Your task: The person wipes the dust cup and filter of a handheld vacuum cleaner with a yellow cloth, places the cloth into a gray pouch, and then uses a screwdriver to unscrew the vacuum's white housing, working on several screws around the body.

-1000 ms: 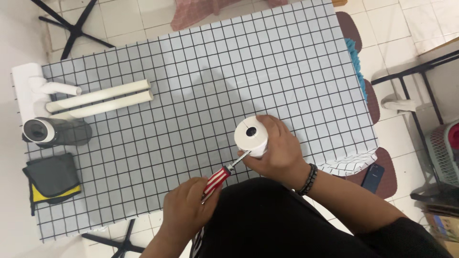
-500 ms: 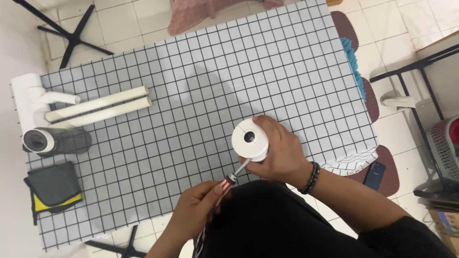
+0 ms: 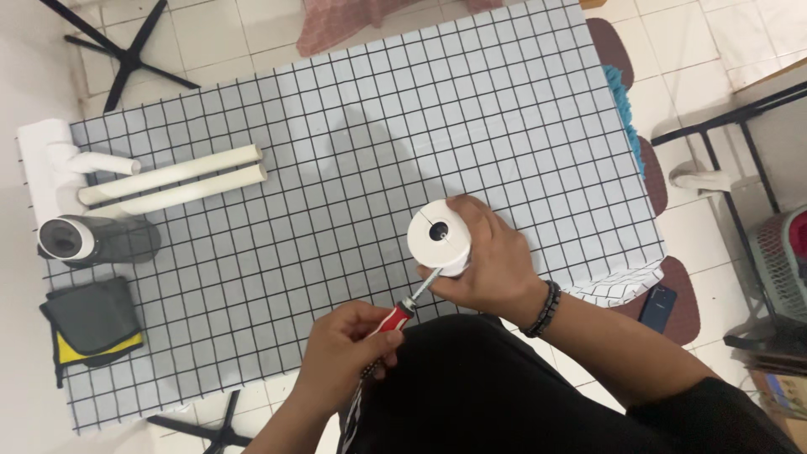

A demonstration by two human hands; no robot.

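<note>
right hand [image 3: 492, 261] wraps the white round part [image 3: 439, 235], held just above the table [image 3: 353, 151]. left hand [image 3: 349, 349] grips the red screwdriver [image 3: 402, 313], tip at the part's underside. i judge a screw is being worked; next needs steady turning.

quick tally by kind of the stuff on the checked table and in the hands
white cylinder part, in right hand: 1
red-handled screwdriver, in left hand: 1
white tubes: 2
grey canister: 1
dark folded pouch: 1
total: 6
</note>
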